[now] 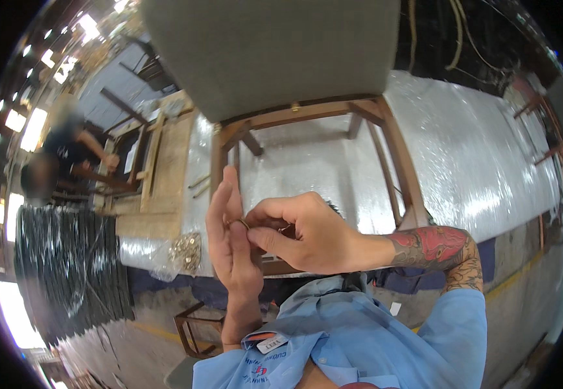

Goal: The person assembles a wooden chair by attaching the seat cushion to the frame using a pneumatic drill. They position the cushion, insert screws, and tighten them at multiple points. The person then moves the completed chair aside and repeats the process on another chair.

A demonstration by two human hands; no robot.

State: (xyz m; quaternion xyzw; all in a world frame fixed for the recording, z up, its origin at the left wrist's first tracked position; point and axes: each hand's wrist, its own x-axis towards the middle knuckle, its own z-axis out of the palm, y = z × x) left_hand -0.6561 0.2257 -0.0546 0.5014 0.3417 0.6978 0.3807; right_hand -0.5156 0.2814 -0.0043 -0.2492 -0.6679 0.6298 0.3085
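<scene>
My left hand (232,249) is held up with its fingers stretched out and its thumb bent in front of them. Against it, my right hand (307,233) is closed in a pinch. A small brass-coloured metal ring (244,223) shows between the right fingertips and the left thumb. Part of the left palm is hidden. Behind both hands stands a brown wooden chair frame (401,165) with a grey padded panel (275,52) at its far side. Two small brass-coloured fittings, one of them a fitting (295,107), sit on its far rail.
Plastic wrap covers the table (469,155). A clear bag of small metal parts (185,251) lies left of my hands, with two thin rods (199,185) beyond it. At left, a person (67,146) works at another wooden frame. A wrapped dark stack (74,266) stands nearer.
</scene>
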